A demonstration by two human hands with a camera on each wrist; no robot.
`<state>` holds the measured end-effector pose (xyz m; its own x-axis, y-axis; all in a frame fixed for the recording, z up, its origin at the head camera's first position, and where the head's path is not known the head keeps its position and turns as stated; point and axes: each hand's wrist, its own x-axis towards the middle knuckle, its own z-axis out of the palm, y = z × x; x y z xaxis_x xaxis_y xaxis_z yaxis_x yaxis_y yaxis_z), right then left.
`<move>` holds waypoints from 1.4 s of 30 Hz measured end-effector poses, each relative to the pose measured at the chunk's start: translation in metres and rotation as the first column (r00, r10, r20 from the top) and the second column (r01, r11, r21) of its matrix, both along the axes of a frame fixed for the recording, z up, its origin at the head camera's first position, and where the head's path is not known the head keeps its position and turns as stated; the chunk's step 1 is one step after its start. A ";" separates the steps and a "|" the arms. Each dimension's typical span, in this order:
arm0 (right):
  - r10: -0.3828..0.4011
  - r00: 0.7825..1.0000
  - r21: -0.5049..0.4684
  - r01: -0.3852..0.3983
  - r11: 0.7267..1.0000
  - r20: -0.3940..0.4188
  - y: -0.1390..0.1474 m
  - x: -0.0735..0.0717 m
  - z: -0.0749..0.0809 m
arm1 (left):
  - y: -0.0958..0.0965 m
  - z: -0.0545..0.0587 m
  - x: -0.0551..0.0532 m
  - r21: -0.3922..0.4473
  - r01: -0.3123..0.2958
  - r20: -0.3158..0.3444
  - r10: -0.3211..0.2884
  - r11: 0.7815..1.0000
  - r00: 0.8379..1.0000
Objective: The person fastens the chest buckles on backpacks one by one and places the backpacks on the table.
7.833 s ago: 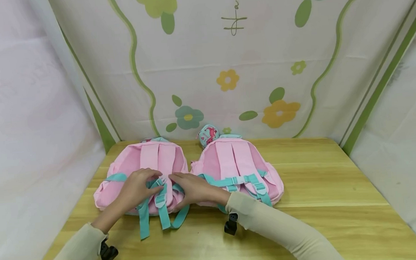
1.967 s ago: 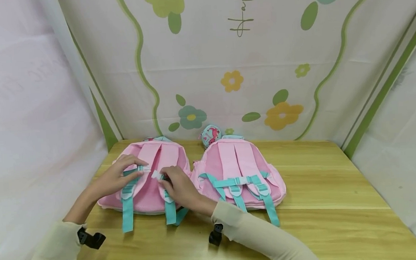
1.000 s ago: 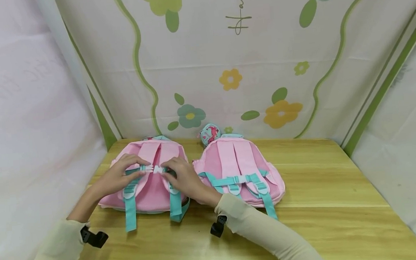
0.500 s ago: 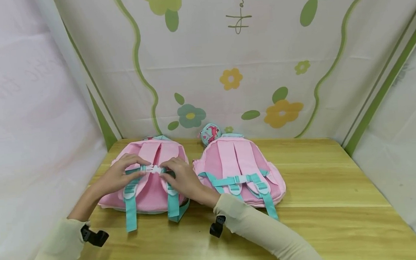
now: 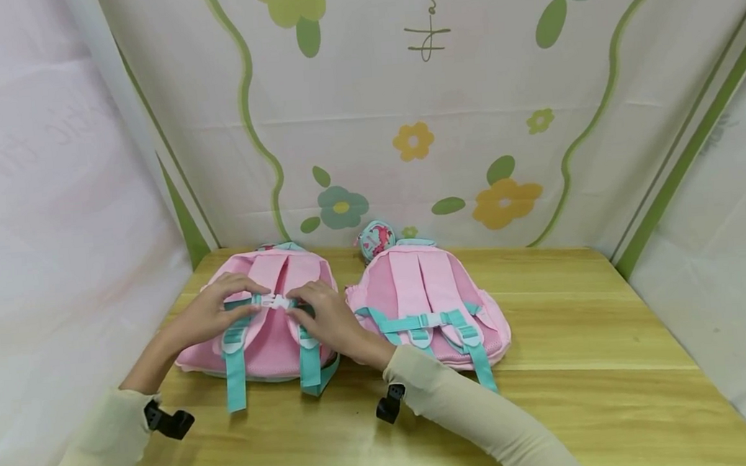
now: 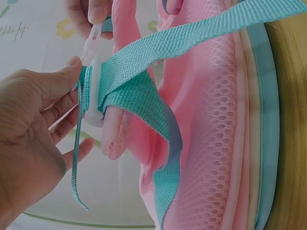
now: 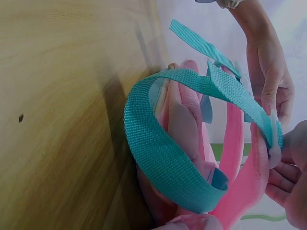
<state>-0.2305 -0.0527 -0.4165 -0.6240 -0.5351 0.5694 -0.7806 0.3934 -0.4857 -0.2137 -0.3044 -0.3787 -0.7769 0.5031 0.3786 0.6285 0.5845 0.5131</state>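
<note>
The left pink backpack [image 5: 277, 344] lies with its straps upward. Over it, my left hand [image 5: 206, 313] pinches the left end of a white chest-strap buckle [image 5: 275, 302] between thumb and fingers. My right hand [image 5: 330, 319] pinches its right end, and the two halves meet in line between the hands. In the left wrist view, the clear-white buckle [image 6: 91, 45] runs from the left thumb up to the right fingertips. A teal webbing strap [image 6: 192, 38] crosses there. In the right wrist view, a teal strap [image 7: 153, 158] loops in front of the bag.
A second pink backpack [image 5: 390, 289] lies close on the right, its white chest buckle [image 5: 431, 320] fastened. Behind it sits a small round patterned pouch [image 5: 376, 240]. The wooden table [image 5: 587, 319] meets a flower-printed cloth [image 5: 351, 104] at the back.
Earlier the hands were lower at the left backpack's straps. Two seconds ago they held the buckle halves apart; the halves then came together, and since half a second ago little has moved.
</note>
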 end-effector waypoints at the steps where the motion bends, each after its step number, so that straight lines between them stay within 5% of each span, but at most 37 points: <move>1: 0.000 1.000 0.003 0.000 1.000 -0.001 0.000 0.000 0.000 | 0.000 0.000 0.000 -0.001 0.000 0.002 0.000 1.000 1.000; 32: 0.038 0.999 0.010 -0.038 0.999 0.014 -0.005 0.000 -0.005 | 0.002 -0.002 0.003 -0.028 0.003 -0.020 -0.004 1.000 1.000; 42: 0.007 0.990 0.052 0.000 0.999 -0.138 -0.006 0.001 -0.005 | 0.001 -0.001 0.005 -0.021 -0.124 0.083 0.125 0.992 0.989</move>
<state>-0.2291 -0.0585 -0.4216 -0.5395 -0.5677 0.6218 -0.8401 0.4125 -0.3523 -0.2087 -0.3039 -0.3795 -0.8624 0.4059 0.3024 0.5056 0.6638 0.5511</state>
